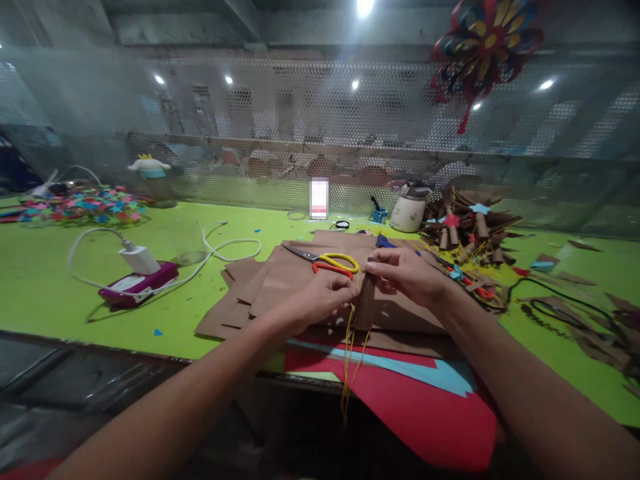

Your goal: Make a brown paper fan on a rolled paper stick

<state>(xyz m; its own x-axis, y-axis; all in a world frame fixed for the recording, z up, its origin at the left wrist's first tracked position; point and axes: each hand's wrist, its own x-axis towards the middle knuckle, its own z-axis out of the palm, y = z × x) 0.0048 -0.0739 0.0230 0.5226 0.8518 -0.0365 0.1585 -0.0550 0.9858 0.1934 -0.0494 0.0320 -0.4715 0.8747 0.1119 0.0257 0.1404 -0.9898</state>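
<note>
Pinching a folded strip of brown paper (365, 303) near its top, the right hand (407, 272) holds it over the paper stack (280, 283). Beside it, by yellow string (349, 347), the left hand (326, 297) curls; its grip I cannot tell. Scissors (303, 253) lie behind.

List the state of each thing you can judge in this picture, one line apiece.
Folded brown paper: upper end pinched
Right hand: gripping that paper
Left hand: fingers bent, grip unclear
Yellow string: dangling past the table edge
Scissors: lying on brown sheets
Brown sheets: stacked unevenly
Red paper: overhanging the edge
Charger: cable attached
Phone: upright, screen lit
Paper stars: loosely heaped
</note>
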